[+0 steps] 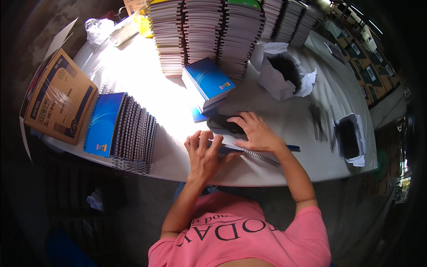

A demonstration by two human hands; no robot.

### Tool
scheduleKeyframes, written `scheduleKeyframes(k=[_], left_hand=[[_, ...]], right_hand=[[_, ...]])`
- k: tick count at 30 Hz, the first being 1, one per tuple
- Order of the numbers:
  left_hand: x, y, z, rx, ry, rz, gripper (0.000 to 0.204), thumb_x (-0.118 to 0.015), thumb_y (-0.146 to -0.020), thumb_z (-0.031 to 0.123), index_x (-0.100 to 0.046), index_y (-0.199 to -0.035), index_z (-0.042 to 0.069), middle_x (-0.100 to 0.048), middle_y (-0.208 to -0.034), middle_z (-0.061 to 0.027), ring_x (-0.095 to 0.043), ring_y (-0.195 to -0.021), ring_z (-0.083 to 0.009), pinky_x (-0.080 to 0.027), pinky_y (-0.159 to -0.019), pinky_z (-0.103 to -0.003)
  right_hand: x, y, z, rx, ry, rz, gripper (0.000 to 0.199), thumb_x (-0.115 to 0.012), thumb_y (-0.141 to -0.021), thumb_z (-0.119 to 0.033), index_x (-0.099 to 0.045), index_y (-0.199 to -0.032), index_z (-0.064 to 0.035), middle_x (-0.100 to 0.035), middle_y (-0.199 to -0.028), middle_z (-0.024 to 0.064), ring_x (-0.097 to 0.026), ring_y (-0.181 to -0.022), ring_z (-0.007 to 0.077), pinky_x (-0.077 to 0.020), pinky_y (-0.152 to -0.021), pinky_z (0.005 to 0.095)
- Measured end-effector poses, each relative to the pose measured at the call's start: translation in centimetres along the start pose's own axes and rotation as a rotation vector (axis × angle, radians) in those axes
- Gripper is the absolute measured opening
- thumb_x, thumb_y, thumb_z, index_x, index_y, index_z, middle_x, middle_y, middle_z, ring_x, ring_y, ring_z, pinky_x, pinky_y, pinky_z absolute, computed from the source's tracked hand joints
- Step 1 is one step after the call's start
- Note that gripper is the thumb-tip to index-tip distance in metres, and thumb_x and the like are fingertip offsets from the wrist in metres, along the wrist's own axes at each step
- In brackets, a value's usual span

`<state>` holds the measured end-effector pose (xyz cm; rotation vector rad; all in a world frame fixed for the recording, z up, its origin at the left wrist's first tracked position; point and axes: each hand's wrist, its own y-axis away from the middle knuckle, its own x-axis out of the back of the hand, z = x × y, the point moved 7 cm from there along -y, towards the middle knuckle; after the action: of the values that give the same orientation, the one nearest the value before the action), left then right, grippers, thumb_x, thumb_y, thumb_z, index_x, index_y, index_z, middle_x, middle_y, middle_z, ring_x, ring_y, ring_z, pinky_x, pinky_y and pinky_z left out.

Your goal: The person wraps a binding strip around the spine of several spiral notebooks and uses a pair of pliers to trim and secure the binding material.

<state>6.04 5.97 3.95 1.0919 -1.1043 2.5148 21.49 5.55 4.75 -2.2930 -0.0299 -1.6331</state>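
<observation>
My left hand (203,153) is closed, fingers bent, on a thin blue-covered notebook (226,148) seen nearly edge-on by the table's front edge. From the notebook's right end a loose metal spiral coil (263,158) sticks out to the right. My right hand (258,133) has its fingers spread; its fingertips reach the side of a black object (221,123) of unclear kind, while its thumb lies by the notebook's edge, near where the coil begins. A blue pen-like thing (292,147) lies partly under my right forearm.
Spiral-bound blue notebooks (104,127) are piled at left beside a cardboard box (60,98). A smaller blue pile (209,79) stands ahead, before tall notebook stacks (202,35). To the right are a paper-wrapped bundle (278,75), loose coils (318,122) and a coil-filled packet (349,138).
</observation>
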Motion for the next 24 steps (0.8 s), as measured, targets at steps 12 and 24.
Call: scheduleKeyframes(k=[12,24], left_hand=[[0.3,-0.3,0.2,-0.048,-0.016,-0.010,0.048,-0.082,-0.055,0.042,-0.058,-0.079,0.008,-0.048,-0.094,-0.0082,-0.041,-0.104,-0.0301,-0.029,-0.095,-0.051],[0.3,-0.4,-0.2,-0.029,0.057,-0.022,0.047,-0.084,-0.050,0.036,-0.058,-0.079,0.008,-0.047,-0.099,-0.0092,-0.040,-0.105,-0.0328,-0.031,-0.093,-0.047]], right_hand=[[-0.2,1.3,0.3,0.138,-1.317,-0.084,0.015,-0.061,-0.076,0.007,-0.070,-0.087,0.0017,-0.070,-0.086,0.0144,-0.068,-0.081,0.0231,-0.0534,-0.075,0.0302],[1.7,1.3,-0.3,0.048,-1.373,0.074,0.017,-0.065,-0.069,0.005,-0.073,-0.081,-0.0030,-0.070,-0.079,0.0118,-0.069,-0.077,0.0193,-0.0529,-0.073,0.0289]])
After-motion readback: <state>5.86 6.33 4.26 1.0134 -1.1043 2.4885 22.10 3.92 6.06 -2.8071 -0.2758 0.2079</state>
